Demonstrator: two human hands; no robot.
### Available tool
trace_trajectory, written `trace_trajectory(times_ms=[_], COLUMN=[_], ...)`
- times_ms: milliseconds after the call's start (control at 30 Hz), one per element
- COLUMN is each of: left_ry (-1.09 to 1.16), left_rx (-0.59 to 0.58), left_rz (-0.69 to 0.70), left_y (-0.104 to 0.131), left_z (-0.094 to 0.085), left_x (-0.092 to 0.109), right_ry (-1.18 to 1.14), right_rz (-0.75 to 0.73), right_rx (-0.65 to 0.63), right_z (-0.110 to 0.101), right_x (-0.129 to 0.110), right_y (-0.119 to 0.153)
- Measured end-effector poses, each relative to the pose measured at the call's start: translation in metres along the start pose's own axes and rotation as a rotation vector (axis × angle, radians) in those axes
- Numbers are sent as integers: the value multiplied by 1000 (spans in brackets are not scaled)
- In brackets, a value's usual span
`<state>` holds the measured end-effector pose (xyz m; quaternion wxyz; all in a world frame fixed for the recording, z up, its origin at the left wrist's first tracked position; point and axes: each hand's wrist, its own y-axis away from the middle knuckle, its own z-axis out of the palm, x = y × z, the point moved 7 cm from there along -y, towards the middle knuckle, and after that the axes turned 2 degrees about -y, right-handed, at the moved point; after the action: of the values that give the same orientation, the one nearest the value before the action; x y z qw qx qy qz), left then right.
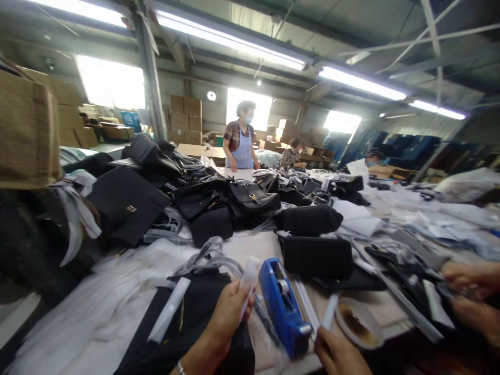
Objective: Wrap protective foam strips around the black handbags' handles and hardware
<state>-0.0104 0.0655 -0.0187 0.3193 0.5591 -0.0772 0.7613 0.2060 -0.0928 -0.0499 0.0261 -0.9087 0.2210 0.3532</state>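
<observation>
My left hand (228, 310) is closed, pinching a translucent white wrapping strip (250, 273) upright between thumb and fingers. Under it lies a black bag (195, 302) with clear-wrapped handles (213, 250) and another white strip (170, 310) across it. To the right of that hand stands a blue tape dispenser (283, 312). My right hand (338, 351), partly cut off by the bottom edge, is closed on the lower end of a narrow white strip (330, 311). Beside this hand sits a round white dish (373, 341) with a brown stain inside.
White sheets (97, 291) are heaped at left. Black bags (250, 200) pile across the table's middle. A co-worker's hands (476, 286) work at the right edge. Across the table stands a person in an apron (242, 148). A cardboard box (27, 130) rises at left.
</observation>
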Motion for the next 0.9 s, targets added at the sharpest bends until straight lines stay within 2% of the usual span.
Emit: trace_trajectory(times_ms=[67,167,300,367,433,533,700,900], left_ry=[-4,-12,-39,-64,-81,-77,-64,-126], left_rx=[-1,2,4,-14,-36,-76,-126,-134], left_rz=[1,7,42,78,107,96,50,43], left_y=[1,3,4,3,2,-1,-3,0], left_z=[1,3,2,2,2,3,8,12], left_x=[1,2,4,6,7,3,1,3], right_ry=[-81,-321,-583,-611,-605,-550,-415,-233], right_rz=[-54,-106,-208,-288,-334,-364,-447,-485], right_rx=[-107,-196,-295,-345,-353,-299,-219,-111], right_z=[1,4,23,34,39,35,24,24], right_x=[-26,-80,-147,-167,-176,-177,-178,-178], right_y=[3,0,-21,-32,-41,-49,-49,-51])
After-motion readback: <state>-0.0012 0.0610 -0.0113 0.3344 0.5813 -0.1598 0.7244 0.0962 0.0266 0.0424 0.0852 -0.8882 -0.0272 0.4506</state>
